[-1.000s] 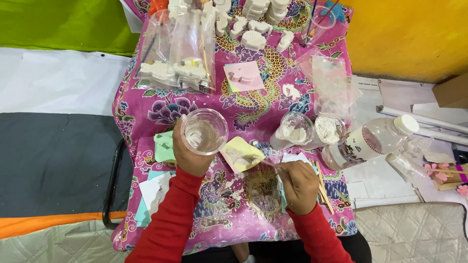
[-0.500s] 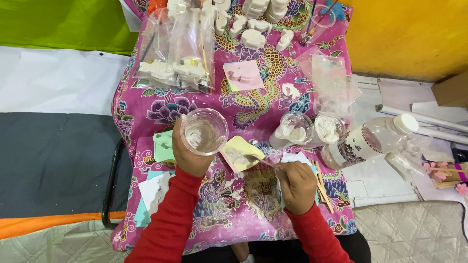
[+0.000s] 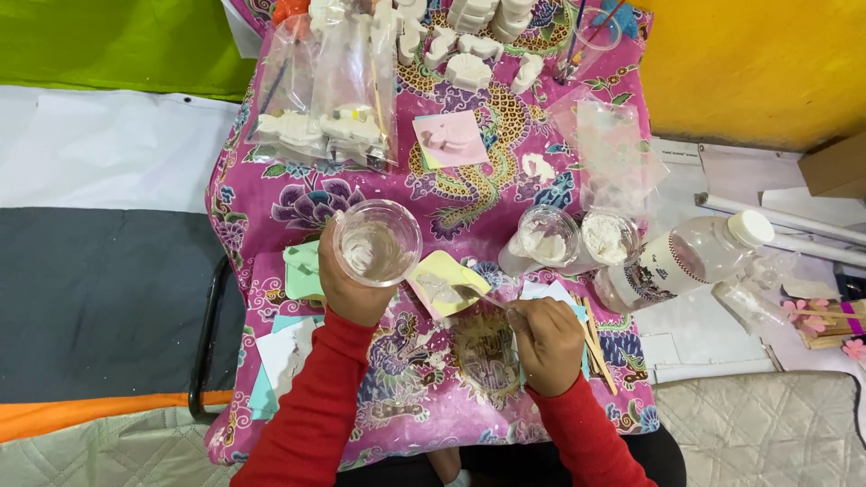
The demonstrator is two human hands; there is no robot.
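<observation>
Two hands busy over pink patterned cloth [image 3: 271, 207]. Left hand [image 3: 347, 280] wrapped around clear plastic cup [image 3: 376, 242], cup lifted, white residue inside. Right hand [image 3: 546, 338] pinched on thin stick [image 3: 478, 293], tip reaching into yellow mould [image 3: 446, 281] just right of cup. Two cups of white powder [image 3: 577, 239] beyond, clear bottle [image 3: 686, 260] lying further right. Bagged white casts [image 3: 325, 126] at far left.

A single head-worn camera looks steeply down, fairly close, onto the cloth-covered table [image 3: 271, 207] before the person.
</observation>
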